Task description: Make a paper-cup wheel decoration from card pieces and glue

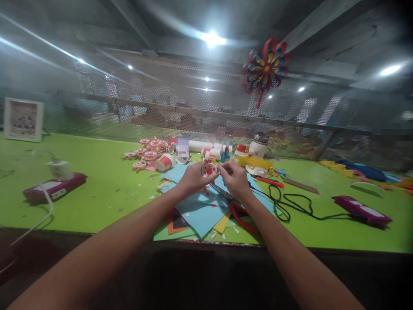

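Observation:
Both my arms reach out over a green table (pixel 106 189). My left hand (pixel 193 176) is closed around a small round white and red paper piece (pixel 209 169), held just above a spread of coloured paper sheets (pixel 200 213). My right hand (pixel 234 176) pinches the right edge of the same round piece with its fingertips. Red-handled scissors (pixel 240 213) lie on the sheets under my right wrist.
Finished red and white paper pieces (pixel 148 155), paper cups, white rolls and a glue bottle (pixel 225 156) sit behind my hands. A black cable (pixel 290 206) runs to a purple device (pixel 363 210) at right. Another purple device with a charger (pixel 54 185) lies at left. A paper pinwheel (pixel 266 66) hangs on the mesh.

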`<state>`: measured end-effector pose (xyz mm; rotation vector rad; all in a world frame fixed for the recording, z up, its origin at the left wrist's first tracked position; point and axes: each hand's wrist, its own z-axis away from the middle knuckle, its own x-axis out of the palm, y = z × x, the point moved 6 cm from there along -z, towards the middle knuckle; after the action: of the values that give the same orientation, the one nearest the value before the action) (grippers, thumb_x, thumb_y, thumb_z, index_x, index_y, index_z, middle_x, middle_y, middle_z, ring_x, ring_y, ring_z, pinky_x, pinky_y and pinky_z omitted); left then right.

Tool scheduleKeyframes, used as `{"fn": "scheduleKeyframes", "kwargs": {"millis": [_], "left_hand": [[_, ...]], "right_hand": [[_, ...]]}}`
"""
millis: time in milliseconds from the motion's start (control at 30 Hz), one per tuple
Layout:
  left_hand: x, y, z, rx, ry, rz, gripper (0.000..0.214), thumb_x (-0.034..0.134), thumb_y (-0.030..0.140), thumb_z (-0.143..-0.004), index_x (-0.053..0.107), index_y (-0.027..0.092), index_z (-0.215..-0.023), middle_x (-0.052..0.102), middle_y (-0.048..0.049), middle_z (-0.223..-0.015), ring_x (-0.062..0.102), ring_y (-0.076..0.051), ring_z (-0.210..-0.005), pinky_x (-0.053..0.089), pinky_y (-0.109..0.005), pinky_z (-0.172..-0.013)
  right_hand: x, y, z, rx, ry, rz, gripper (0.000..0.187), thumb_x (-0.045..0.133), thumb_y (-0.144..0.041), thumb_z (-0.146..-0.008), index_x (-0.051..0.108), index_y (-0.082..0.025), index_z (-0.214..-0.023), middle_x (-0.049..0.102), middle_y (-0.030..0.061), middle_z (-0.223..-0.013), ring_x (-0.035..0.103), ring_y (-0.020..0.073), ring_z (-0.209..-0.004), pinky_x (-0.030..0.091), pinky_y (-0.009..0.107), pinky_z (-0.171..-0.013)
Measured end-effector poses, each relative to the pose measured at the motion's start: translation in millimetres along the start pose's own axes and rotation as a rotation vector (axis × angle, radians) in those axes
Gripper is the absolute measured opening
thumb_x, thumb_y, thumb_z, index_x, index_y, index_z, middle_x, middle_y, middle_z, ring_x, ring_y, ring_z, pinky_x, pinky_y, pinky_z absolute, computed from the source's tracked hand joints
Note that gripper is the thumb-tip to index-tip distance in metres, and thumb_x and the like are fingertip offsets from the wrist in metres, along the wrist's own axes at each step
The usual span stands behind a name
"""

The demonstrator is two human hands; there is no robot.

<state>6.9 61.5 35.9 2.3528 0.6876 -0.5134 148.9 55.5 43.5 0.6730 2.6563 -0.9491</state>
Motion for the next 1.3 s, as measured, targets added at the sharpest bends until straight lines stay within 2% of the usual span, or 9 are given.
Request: {"fn": "scheduleKeyframes", "kwargs": {"millis": [233, 400, 700, 1033, 1133, 1200, 1300], "left_hand": [[2.3, -2, 0, -0.024, -0.033, -0.012, 0.032, 0.061, 0.047, -0.073, 0.060, 0.016, -0.081, 0.064, -0.0032, -0.072, 0.056, -0.013, -0.061, 0.040, -0.023, -0.055], [3.0, 0, 1, -0.023, -0.027, -0.043, 0.029, 0.061, 0.045, -0.073, 0.060, 0.016, -0.078, 0.064, -0.0031, -0.071, 0.057, -0.014, -0.061, 0.039, -0.024, -0.055], [3.4, 0, 1, -0.013, -0.041, -0.016, 0.032, 0.059, 0.047, -0.075, 0.060, 0.016, -0.079, 0.064, -0.0026, -0.070, 0.056, -0.013, -0.061, 0.038, -0.024, -0.056], [7.2, -8, 1, -0.125, -0.081, 0.011, 0.042, 0.058, 0.057, -0.071, 0.061, 0.015, -0.073, 0.060, -0.0011, -0.064, 0.053, -0.014, -0.059, 0.034, -0.024, -0.053], [4.7, -14, -2, -0.168, -0.077, 0.020, 0.043, 0.055, 0.058, -0.072, 0.060, 0.015, -0.068, 0.058, -0.0006, -0.060, 0.051, -0.013, -0.058, 0.032, -0.024, -0.052], [1.7, -20, -4, -0.200, -0.064, 0.046, 0.042, 0.054, 0.056, -0.073, 0.060, 0.015, -0.066, 0.057, -0.0005, -0.060, 0.050, -0.013, -0.058, 0.031, -0.024, -0.052], [-1.0, -29, -5, -0.261, -0.054, 0.100, 0.041, 0.053, 0.055, -0.073, 0.060, 0.015, -0.065, 0.057, -0.0007, -0.059, 0.050, -0.014, -0.057, 0.032, -0.024, -0.051]], "right_hand": [[0, 8, -1, 0.089, 0.010, -0.038, 0.017, 0.053, -0.030, -0.080, 0.055, -0.018, -0.068, 0.056, -0.0013, -0.055, 0.053, 0.0137, -0.053, 0.042, 0.025, -0.052], [0, 7, -2, 0.073, 0.034, -0.050, 0.016, 0.054, -0.028, -0.076, 0.055, -0.018, -0.065, 0.056, -0.0009, -0.058, 0.054, 0.0138, -0.056, 0.045, 0.026, -0.057], [4, 10, 0, 0.122, -0.006, -0.125, 0.015, 0.055, -0.030, -0.076, 0.057, -0.017, -0.068, 0.062, 0.0016, -0.060, 0.060, 0.0160, -0.059, 0.048, 0.028, -0.059], [3, 10, 0, 0.201, -0.030, -0.223, 0.022, 0.059, -0.037, -0.074, 0.059, -0.016, -0.066, 0.062, 0.0011, -0.058, 0.058, 0.0145, -0.056, 0.047, 0.026, -0.056], [4, 14, 0, 0.275, -0.030, -0.286, 0.027, 0.061, -0.043, -0.073, 0.060, -0.016, -0.069, 0.062, 0.0011, -0.059, 0.058, 0.0146, -0.055, 0.047, 0.027, -0.054], [8, 16, 2, 0.327, -0.064, -0.320, 0.029, 0.061, -0.045, -0.073, 0.059, -0.016, -0.068, 0.061, 0.0008, -0.058, 0.057, 0.0138, -0.054, 0.047, 0.026, -0.053], [18, 16, 5, 0.362, -0.199, -0.369, 0.026, 0.063, -0.040, -0.070, 0.059, -0.016, -0.061, 0.060, 0.0005, -0.055, 0.055, 0.0126, -0.052, 0.046, 0.026, -0.052]]}}
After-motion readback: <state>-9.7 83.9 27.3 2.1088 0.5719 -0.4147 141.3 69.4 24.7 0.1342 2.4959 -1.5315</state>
